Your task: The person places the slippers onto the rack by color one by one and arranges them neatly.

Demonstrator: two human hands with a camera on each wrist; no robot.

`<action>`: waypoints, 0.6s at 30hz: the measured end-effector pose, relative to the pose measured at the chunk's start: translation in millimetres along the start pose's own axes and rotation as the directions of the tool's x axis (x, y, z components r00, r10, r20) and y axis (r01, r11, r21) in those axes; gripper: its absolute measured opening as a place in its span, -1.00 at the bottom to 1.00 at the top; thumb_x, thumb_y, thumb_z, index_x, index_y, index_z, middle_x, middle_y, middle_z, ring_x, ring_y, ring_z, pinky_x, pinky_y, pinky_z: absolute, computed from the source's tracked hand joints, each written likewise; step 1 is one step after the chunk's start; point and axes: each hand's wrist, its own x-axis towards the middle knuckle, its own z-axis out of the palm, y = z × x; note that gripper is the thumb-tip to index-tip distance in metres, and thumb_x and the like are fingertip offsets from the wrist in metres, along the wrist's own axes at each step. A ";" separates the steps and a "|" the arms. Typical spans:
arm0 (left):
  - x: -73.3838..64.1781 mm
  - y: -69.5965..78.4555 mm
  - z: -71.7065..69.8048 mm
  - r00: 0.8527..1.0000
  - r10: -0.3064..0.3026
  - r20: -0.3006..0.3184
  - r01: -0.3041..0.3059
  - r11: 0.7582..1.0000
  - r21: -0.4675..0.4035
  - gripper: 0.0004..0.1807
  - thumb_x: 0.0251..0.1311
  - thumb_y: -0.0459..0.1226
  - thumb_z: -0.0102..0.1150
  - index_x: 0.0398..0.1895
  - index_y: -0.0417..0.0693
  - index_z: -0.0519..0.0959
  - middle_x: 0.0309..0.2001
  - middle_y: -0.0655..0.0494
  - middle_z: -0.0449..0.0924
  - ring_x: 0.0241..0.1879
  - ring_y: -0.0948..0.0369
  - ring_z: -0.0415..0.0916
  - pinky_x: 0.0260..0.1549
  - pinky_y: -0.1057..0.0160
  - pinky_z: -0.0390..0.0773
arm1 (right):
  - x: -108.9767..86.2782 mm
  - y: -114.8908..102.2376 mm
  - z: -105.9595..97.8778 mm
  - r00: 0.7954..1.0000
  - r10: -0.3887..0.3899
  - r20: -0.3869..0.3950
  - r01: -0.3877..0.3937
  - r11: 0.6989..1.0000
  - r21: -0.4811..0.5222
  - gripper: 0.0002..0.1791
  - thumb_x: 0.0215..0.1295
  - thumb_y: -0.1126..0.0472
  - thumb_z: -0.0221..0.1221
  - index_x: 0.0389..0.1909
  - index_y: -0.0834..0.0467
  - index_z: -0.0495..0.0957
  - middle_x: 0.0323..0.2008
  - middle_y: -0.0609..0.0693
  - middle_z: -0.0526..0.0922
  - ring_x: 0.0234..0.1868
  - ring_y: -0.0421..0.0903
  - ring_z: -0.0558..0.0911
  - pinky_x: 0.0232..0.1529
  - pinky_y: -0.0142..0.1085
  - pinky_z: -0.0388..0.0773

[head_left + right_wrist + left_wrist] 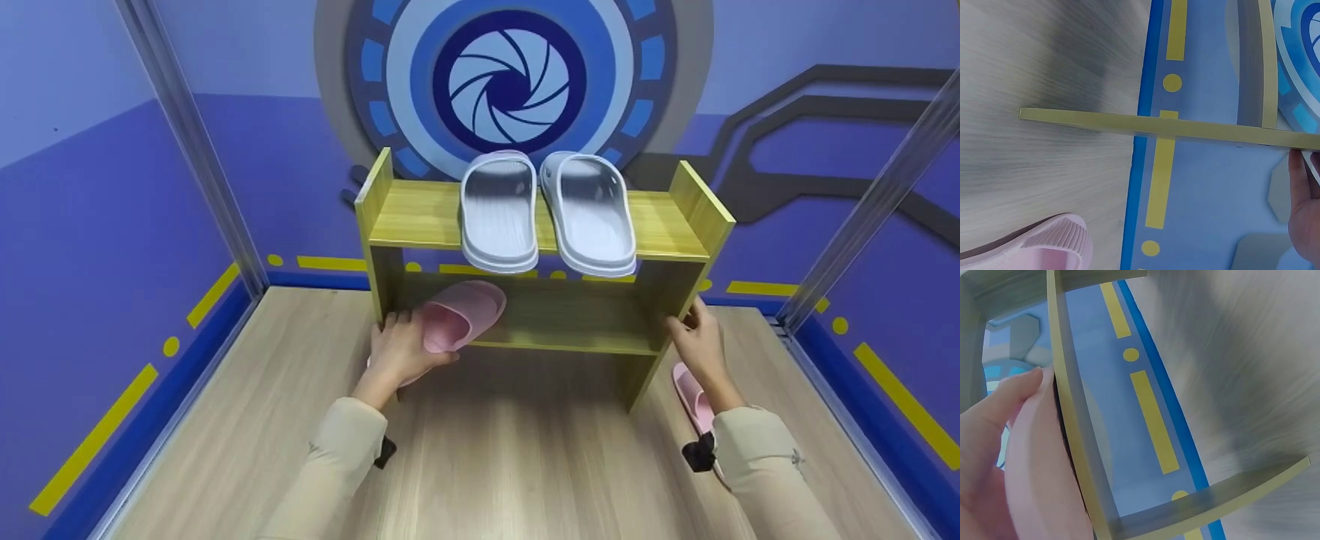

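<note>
A pink slipper (476, 304) is held in my left hand (401, 349) at the left end of the wooden shoe rack's (570, 315) lower shelf. Its toe points inward over the board, and my thumb lies along its side. The left wrist view shows the slipper's sole (1044, 472) right beside the shelf edge. My right hand (701, 337) touches the outer side of the rack's right panel (1185, 129), thumb near the front edge. Two light grey clogs (500, 217) (596, 217) stand side by side on the top shelf.
Another pink slipper (694, 397) lies on the wood-look floor (510, 465) right of the rack, partly hidden by my right arm. Behind the rack stands a blue printed wall (262, 172), with metal posts (202, 150) at both corners.
</note>
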 end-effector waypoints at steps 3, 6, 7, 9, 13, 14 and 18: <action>-4.1 -3.3 -3.5 1.000 0.019 0.003 -0.019 1.000 -0.014 -0.03 -0.31 0.20 0.28 0.16 -0.18 0.25 0.00 -0.13 0.38 -0.03 -0.07 0.28 -0.06 -0.14 0.19 | -0.1 0.1 0.1 1.000 0.001 0.010 -0.001 1.000 0.012 -0.61 0.07 0.45 0.04 -0.02 0.39 0.34 -0.07 0.32 0.45 -0.11 0.21 0.46 -0.33 -0.59 0.37; -9.5 -8.0 -7.9 0.999 0.041 0.014 -0.041 0.999 -0.019 -0.01 -0.31 0.18 0.30 0.18 -0.20 0.22 0.01 -0.14 0.38 -0.04 -0.07 0.30 -0.09 -0.11 0.25 | -0.4 0.1 -0.3 1.000 0.012 0.018 -0.012 1.000 -0.001 -0.60 0.08 0.44 0.03 0.01 0.36 0.33 -0.05 0.29 0.45 -0.09 0.18 0.46 -0.31 -0.59 0.37; -11.5 -9.9 -9.6 0.999 0.051 0.013 -0.051 0.998 -0.024 0.00 -0.31 0.17 0.30 0.19 -0.21 0.22 0.01 -0.15 0.38 -0.05 -0.08 0.31 -0.09 -0.10 0.27 | -0.4 0.0 -0.6 1.000 0.016 0.019 -0.015 1.000 -0.005 -0.60 0.09 0.43 0.04 0.01 0.34 0.33 -0.05 0.27 0.45 -0.08 0.16 0.46 -0.31 -0.58 0.37; -15.2 -13.8 -12.8 0.997 0.071 0.013 -0.070 0.997 -0.034 0.01 -0.31 0.15 0.32 0.20 -0.23 0.21 0.01 -0.16 0.38 -0.04 -0.08 0.32 -0.10 -0.10 0.29 | -0.3 -0.3 -0.9 1.000 0.019 0.015 -0.019 1.000 -0.011 -0.60 0.08 0.42 0.04 0.01 0.32 0.35 -0.05 0.23 0.46 -0.09 0.12 0.48 -0.31 -0.57 0.38; -22.8 -21.1 -20.1 0.996 0.089 0.019 -0.087 0.992 -0.090 0.01 -0.30 0.10 0.34 0.21 -0.27 0.19 0.05 -0.21 0.34 0.01 -0.11 0.29 -0.10 -0.11 0.28 | -1.5 -5.4 -1.4 1.000 -0.001 0.009 0.001 1.000 -0.001 -0.60 0.05 0.44 0.03 -0.01 0.34 0.36 -0.06 0.24 0.47 -0.12 0.15 0.49 -0.34 -0.58 0.38; -24.9 -22.7 -21.9 0.996 0.088 0.029 -0.084 0.991 -0.107 0.01 -0.30 0.09 0.34 0.22 -0.28 0.18 0.07 -0.22 0.32 0.03 -0.12 0.27 -0.10 -0.13 0.27 | -2.7 -9.2 -1.3 1.000 -0.010 0.008 0.010 1.000 -0.001 -0.60 0.04 0.45 0.02 -0.02 0.36 0.36 -0.06 0.27 0.47 -0.13 0.18 0.48 -0.34 -0.58 0.37; -33.4 -30.3 -28.0 0.992 0.078 0.100 -0.057 0.980 -0.192 0.03 -0.27 0.02 0.36 0.25 -0.33 0.12 0.15 -0.29 0.20 0.09 -0.18 0.18 -0.07 -0.20 0.19 | -8.3 -25.7 -1.5 1.000 -0.021 0.007 0.021 1.000 0.006 -0.61 0.03 0.47 0.01 -0.04 0.41 0.34 -0.07 0.33 0.45 -0.12 0.24 0.46 -0.35 -0.61 0.35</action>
